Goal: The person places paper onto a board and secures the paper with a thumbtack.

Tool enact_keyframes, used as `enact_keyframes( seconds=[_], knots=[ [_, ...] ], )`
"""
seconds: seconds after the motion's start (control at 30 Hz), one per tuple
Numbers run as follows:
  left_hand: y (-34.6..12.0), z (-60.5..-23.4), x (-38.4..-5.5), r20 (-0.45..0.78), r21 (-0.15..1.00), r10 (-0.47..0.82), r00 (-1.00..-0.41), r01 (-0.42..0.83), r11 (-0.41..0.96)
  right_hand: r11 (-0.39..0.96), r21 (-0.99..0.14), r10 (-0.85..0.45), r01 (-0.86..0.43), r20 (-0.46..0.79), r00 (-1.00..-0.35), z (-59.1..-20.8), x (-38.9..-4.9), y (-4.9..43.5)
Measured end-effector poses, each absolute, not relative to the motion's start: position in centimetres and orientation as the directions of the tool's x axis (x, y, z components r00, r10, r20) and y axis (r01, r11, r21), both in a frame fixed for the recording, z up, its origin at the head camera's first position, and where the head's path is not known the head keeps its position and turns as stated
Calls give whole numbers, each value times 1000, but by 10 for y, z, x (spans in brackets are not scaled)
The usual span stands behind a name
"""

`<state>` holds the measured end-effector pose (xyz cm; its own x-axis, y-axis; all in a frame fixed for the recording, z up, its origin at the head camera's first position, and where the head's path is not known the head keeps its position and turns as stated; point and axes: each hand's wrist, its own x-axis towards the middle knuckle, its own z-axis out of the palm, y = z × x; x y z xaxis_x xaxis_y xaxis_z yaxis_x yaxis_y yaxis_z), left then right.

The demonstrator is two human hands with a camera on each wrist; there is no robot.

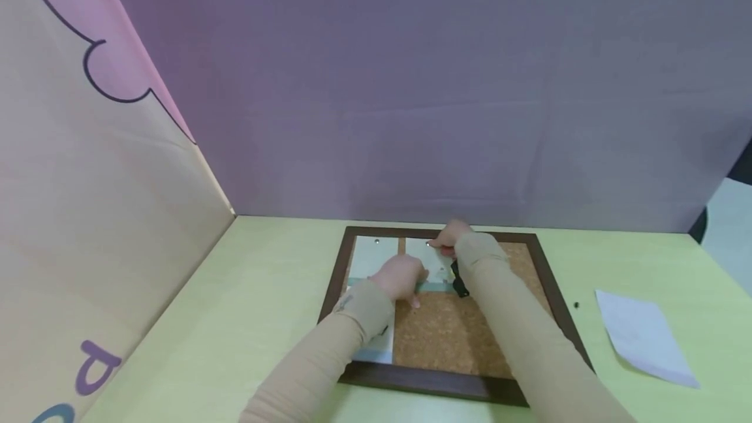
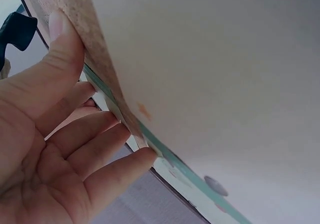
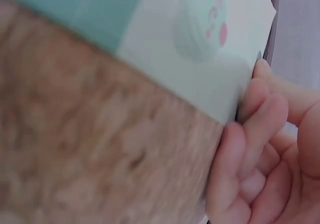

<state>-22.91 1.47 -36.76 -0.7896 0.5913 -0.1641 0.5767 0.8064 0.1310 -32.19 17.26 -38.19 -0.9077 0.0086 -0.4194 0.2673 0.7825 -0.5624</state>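
A cork board (image 1: 446, 338) in a dark brown frame lies on the table. My left hand (image 1: 401, 276) is over its middle left part, fingers extended, with fingertips touching the teal-edged border of a sheet in the left wrist view. Near the top edge, my right hand (image 1: 452, 235) rests at a pale printed sheet (image 1: 420, 253). One fingertip is beside a small thumbtack (image 1: 427, 244); no pinch on it shows. In the right wrist view the other fingers (image 3: 227, 154) bend loosely against the sheet's edge. Another thumbtack (image 1: 377, 241) sits in the top-left sheet (image 1: 370, 256).
A loose white paper (image 1: 646, 338) lies right of the board, its near edge slightly raised. A small dark piece (image 1: 576, 305) is on the table (image 1: 270, 279) between them. A grey-purple backdrop (image 1: 411, 116) rises directly behind the board.
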Motion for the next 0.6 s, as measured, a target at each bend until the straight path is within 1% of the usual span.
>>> enact_keyframes(
  seconds=[0.17, 0.37, 0.5, 0.6],
  knots=[
    [11, -364, -228, -158, 110, 585, -796, 574, 811, 741, -620, -54, 257, -437, -898, -385, -326, 175],
    [9, -363, -228, -181, 117, 571, -801, 559, 821, 709, -649, -73, 277, -457, -886, -377, -317, 172],
    [11, -364, -229, -188, 127, 559, -807, 545, 829, 645, -698, -101, 311, -482, -870, -366, -306, 171],
    [12, -364, -230, -188, 125, 552, -812, 538, 834, 583, -733, -108, 350, -497, -861, -363, -304, 172]
  ],
)
